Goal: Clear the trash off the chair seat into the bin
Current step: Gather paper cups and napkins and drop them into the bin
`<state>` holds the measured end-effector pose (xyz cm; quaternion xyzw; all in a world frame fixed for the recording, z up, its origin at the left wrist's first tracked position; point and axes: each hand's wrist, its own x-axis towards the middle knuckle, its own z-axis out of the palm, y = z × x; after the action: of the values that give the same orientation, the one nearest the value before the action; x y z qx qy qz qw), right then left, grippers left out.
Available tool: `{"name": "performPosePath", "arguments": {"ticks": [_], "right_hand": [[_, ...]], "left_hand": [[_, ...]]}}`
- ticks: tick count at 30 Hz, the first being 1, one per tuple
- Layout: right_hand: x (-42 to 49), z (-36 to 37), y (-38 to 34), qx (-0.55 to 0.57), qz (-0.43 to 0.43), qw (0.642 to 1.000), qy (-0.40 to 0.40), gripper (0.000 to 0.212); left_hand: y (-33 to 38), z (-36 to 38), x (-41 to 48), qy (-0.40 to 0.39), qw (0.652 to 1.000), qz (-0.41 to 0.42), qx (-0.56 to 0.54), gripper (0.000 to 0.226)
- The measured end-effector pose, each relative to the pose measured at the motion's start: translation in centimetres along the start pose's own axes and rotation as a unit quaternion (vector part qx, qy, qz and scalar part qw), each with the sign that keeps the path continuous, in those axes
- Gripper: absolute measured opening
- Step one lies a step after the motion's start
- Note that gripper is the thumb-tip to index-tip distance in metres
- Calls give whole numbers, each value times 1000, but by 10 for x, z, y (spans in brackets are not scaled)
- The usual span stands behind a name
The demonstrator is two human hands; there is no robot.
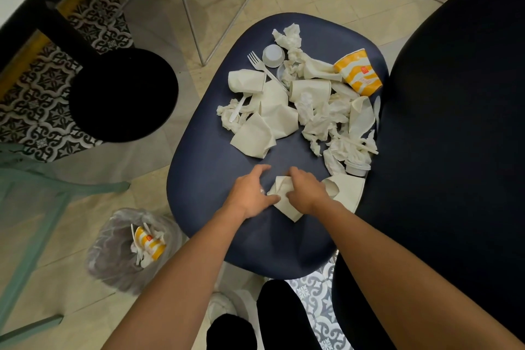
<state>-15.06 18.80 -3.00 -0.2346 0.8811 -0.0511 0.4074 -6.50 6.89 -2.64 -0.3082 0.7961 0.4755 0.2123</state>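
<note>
Both hands down at lower centre of the frame, on the near edge of the navy chair seat (pixel 216 179); left hand (pixel 251 193) and right hand (pixel 305 193) side by side, gathering one flattened white paper cup (pixel 284 202) between them; right grip curled over the cup's upper part, fingers bent onto the paper; left grip half-open, fingertips spread toward the seat, thumb side touching the cup's left edge; not firmly closed on it, as far as can be told.

Cup's long axis slanted from upper left to lower right, its pointed corner toward the bottom of the frame; a second crushed cup (pixel 346 190) just beside the right wrist.

Bin (pixel 119 258), a clear-bagged basket on the floor, at lower left of the frame, well apart from the seat and below its edge; already holding an orange-striped cup (pixel 149 244) and scraps; so the carry runs leftward and downward from the grip, and the left hand lies nearer the bin; probably the better one for the drop, judged from position alone.

Bulk of the trash pile (pixel 306 105) upper right of the hands, beyond them on the seat: crumpled napkins, paper cups, a white plastic fork (pixel 260 65), a yellow-striped cup (pixel 358 74) against the backrest; most of the job undone.
</note>
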Motion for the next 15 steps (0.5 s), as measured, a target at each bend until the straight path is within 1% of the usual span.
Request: {"name": "performPosePath", "arguments": {"ticks": [3,7,10,13,15], "right_hand": [[-5,-5,-5,14,-61,998,14,36],[-9,-11,-11,22,-114,992,45,35],[-11,-11,-17,20,-147,986,71,32],[-15,-12,-22,22,-176,975,131,34],[-17,-12,-21,84,-146,968,184,42]], "left_hand": [[2,-1,-2,1,1000,5,1,73],[2,-9,-4,24,994,6,102,49],[5,-14,-6,30,990,-2,141,39],[7,-15,-8,42,979,8,197,29],[6,-16,-9,68,976,8,209,23]]}}
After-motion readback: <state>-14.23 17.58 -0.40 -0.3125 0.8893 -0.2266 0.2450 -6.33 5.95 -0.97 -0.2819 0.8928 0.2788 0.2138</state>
